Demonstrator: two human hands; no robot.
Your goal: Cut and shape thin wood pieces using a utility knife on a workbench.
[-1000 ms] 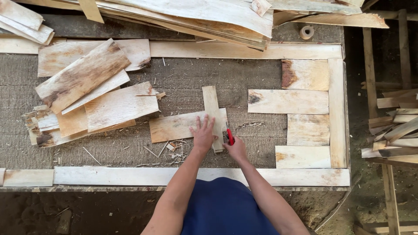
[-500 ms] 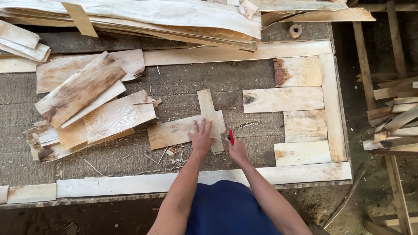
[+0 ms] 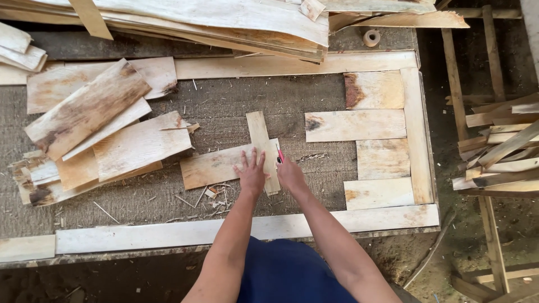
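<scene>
In the head view, a narrow strip of pale veneer [image 3: 259, 143] is seen lying upright across a wider, tan veneer sheet [image 3: 216, 166], both resting near the middle of the coarse grey surface [image 3: 224, 106]. The strip is thin, light-coloured and straight-edged; the sheet beneath is marked with darker grain streaks. The left hand [image 3: 252, 174] is pressed flat on the strip and sheet, fingers spread apart, nothing gripped. The right hand [image 3: 291, 175] is closed around a small red-handled tool [image 3: 279, 154], probably a knife, set at the strip's right edge. To the right, four veneer pieces [image 3: 370, 126] are laid within a pale wooden frame [image 3: 412, 134]. Loose veneer offcuts [image 3: 95, 129] are piled at the left.
</scene>
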